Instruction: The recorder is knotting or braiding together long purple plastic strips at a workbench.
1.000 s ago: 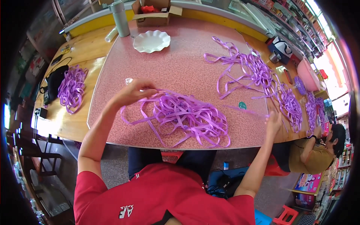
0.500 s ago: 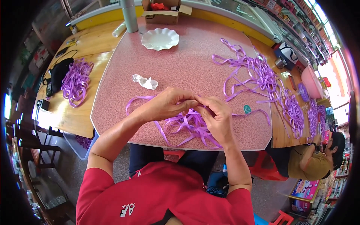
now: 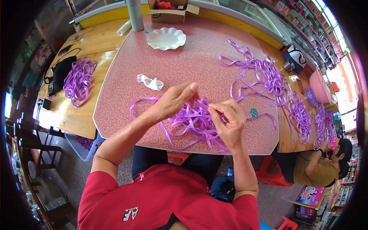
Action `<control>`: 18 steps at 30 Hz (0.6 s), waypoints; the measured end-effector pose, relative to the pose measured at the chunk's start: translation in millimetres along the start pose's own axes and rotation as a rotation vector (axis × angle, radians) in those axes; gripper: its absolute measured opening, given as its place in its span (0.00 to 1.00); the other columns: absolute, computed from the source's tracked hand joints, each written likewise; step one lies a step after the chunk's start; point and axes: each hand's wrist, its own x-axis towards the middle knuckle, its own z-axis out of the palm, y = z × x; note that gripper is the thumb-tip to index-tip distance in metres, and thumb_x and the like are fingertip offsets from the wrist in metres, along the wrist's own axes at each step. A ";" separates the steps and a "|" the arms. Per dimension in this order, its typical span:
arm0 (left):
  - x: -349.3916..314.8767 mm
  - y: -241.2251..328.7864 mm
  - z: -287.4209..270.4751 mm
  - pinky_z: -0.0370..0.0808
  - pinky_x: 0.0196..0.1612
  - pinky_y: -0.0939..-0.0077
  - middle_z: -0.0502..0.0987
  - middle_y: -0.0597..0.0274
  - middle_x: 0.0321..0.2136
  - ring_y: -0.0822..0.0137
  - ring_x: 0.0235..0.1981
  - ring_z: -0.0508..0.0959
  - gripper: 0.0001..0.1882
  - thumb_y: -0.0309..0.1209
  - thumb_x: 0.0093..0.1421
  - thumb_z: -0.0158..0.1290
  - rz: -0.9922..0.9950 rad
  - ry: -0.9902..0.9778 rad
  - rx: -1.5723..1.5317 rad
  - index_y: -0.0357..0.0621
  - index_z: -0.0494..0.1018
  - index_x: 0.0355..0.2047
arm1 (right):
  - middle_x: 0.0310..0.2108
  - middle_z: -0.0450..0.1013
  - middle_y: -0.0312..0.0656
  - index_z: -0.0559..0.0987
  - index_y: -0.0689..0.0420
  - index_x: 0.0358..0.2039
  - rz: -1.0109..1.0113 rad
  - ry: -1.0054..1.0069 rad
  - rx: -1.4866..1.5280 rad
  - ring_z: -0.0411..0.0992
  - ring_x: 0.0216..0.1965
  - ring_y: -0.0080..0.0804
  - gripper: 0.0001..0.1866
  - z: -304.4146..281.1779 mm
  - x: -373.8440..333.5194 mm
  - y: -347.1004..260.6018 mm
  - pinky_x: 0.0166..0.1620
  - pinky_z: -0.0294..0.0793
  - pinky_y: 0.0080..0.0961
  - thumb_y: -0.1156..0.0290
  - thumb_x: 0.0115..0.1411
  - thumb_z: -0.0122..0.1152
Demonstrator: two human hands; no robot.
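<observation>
A loose heap of purple ribbon (image 3: 193, 124) lies on the pink table in front of me. Over its far edge, my right hand (image 3: 230, 120) pinches a bit of the purple ribbon between thumb and fingertips. To the left of that pinch is my left hand (image 3: 174, 101), its thumb stretched out and its fingers pointing down; nothing shows in its grip, though the fingertips are partly hidden. One ribbon loop curls out left of the heap, and a loose end runs right, past a small round green sticker (image 3: 253, 112).
A crumpled white tissue (image 3: 150, 82), a wavy-rimmed white plate (image 3: 166, 38), a pale green bottle (image 3: 135, 17) and a cardboard box (image 3: 168, 17) stand farther back. More purple ribbon lies at right (image 3: 264, 73) and left (image 3: 79, 82). A person (image 3: 318, 165) sits at right.
My hands were together over the heap, fingers meeting. Now they are apart: the left has lifted with its thumb raised, and the right has shifted slightly right, pinching ribbon.
</observation>
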 end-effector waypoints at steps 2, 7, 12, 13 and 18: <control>0.4 -4.0 11.6 0.74 0.39 0.73 0.77 0.61 0.31 0.71 0.32 0.76 0.31 0.54 0.72 0.36 0.081 -0.022 0.015 0.36 0.75 0.34 | 0.27 0.74 0.37 0.83 0.60 0.35 0.004 0.004 -0.001 0.70 0.26 0.23 0.09 -0.2 -1.9 1.7 0.27 0.66 0.20 0.84 0.53 0.68; 0.2 -2.2 17.3 0.70 0.34 0.76 0.75 0.66 0.23 0.75 0.29 0.73 0.29 0.52 0.72 0.41 -0.042 -0.122 0.065 0.37 0.75 0.32 | 0.25 0.72 0.39 0.83 0.58 0.35 0.073 -0.008 -0.054 0.71 0.24 0.30 0.08 -6.8 -3.7 1.2 0.26 0.70 0.26 0.81 0.53 0.69; -2.9 2.5 19.5 0.69 0.31 0.77 0.74 0.67 0.23 0.77 0.28 0.72 0.24 0.47 0.72 0.45 0.048 -0.125 0.142 0.37 0.75 0.31 | 0.28 0.74 0.34 0.83 0.61 0.38 0.195 -0.095 0.035 0.70 0.27 0.20 0.06 -13.6 -3.9 -0.7 0.27 0.68 0.17 0.78 0.60 0.65; -2.9 3.8 20.0 0.69 0.30 0.77 0.74 0.67 0.23 0.77 0.28 0.72 0.23 0.45 0.72 0.45 0.066 -0.133 0.174 0.37 0.75 0.32 | 0.28 0.74 0.34 0.83 0.61 0.38 0.196 -0.094 0.036 0.70 0.27 0.20 0.06 -10.9 -4.5 -0.7 0.27 0.68 0.17 0.78 0.60 0.65; -3.3 6.7 18.5 0.70 0.30 0.76 0.74 0.67 0.23 0.77 0.28 0.72 0.22 0.45 0.72 0.46 0.115 -0.150 0.198 0.36 0.74 0.33 | 0.31 0.75 0.33 0.80 0.64 0.42 0.705 -0.249 0.566 0.70 0.27 0.16 0.09 -10.8 -0.9 -11.1 0.31 0.71 0.13 0.75 0.63 0.63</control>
